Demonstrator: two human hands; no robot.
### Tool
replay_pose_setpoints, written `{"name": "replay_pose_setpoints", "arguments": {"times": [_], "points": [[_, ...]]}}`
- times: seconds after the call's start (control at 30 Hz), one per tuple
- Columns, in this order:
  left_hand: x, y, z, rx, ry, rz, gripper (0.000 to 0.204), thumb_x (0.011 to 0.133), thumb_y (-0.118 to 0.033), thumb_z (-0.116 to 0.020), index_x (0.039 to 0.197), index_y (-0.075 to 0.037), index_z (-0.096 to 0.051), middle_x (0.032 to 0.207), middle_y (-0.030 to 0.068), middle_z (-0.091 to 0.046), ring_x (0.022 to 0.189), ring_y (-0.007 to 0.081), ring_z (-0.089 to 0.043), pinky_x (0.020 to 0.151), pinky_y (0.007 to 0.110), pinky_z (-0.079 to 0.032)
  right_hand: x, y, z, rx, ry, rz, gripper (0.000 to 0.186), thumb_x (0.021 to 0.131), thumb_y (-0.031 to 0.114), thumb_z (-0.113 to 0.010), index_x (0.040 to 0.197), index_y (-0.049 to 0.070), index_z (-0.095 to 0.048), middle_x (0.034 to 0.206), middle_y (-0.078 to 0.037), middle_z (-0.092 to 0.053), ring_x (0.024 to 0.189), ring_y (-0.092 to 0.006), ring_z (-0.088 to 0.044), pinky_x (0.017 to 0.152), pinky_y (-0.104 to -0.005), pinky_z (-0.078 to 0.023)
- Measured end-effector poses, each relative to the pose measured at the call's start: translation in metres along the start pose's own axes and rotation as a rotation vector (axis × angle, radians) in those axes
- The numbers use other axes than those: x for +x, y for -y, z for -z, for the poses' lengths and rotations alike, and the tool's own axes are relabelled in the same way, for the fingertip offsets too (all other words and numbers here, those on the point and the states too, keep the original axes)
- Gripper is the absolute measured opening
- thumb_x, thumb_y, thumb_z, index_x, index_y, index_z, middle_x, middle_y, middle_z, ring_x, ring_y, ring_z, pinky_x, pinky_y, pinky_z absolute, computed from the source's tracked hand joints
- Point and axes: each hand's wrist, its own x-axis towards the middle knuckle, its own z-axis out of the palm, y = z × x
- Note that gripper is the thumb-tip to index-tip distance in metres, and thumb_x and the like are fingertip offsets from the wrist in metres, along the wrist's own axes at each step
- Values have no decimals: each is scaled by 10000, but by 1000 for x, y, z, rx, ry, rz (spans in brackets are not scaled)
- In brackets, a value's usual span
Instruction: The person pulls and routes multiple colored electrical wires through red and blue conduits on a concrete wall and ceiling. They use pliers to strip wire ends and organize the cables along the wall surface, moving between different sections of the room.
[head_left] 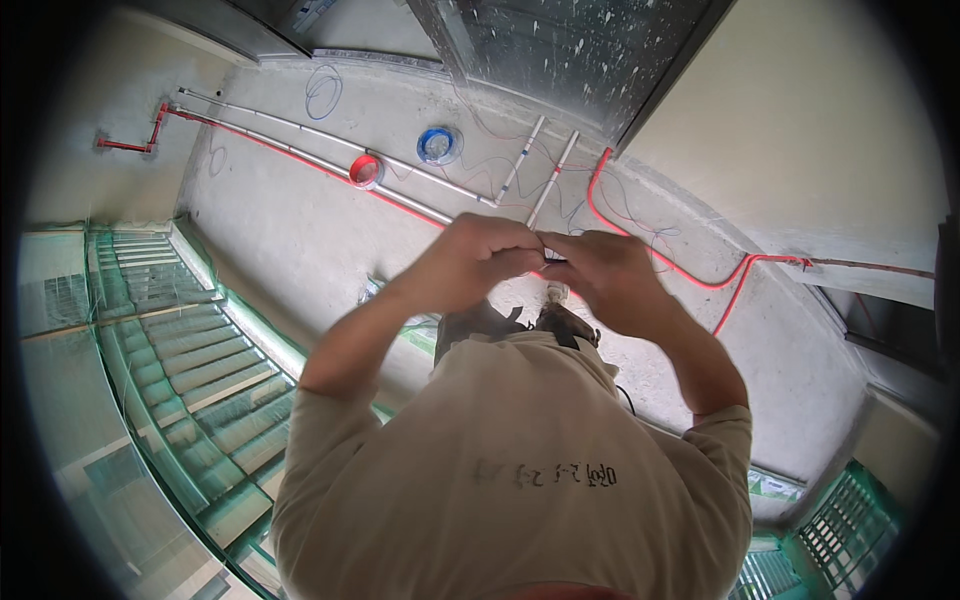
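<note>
My left hand (482,258) and my right hand (606,272) meet in front of my chest, both with bent, closed fingers. Their fingertips come together around a small, dark bluish piece (553,261). Most of it is covered by the fingers, so its kind cannot be made out. Thin red and blue wires (572,212) run over the floor just beyond the hands, near the ends of white pipes (508,178).
A blue wire coil (437,146) and a red wire coil (366,171) lie on the concrete floor (270,215). Red conduit (690,278) winds across to the right wall. A paint-spattered dark panel (570,60) stands at the far side. Green netting covers railings (200,370) at left.
</note>
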Motion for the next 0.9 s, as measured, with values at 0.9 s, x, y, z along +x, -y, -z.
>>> {"name": "replay_pose_setpoints", "arguments": {"times": [0.9], "points": [[17, 159, 434, -255, -442, 59, 122, 900, -163, -674, 822, -70, -677, 625, -101, -451, 525, -3, -292, 483, 224, -176, -134, -72, 6, -969, -628, -1329, 381, 1011, 322, -577, 1347, 142, -583, 1279, -156, -640, 1188, -334, -595, 997, -477, -464]]}}
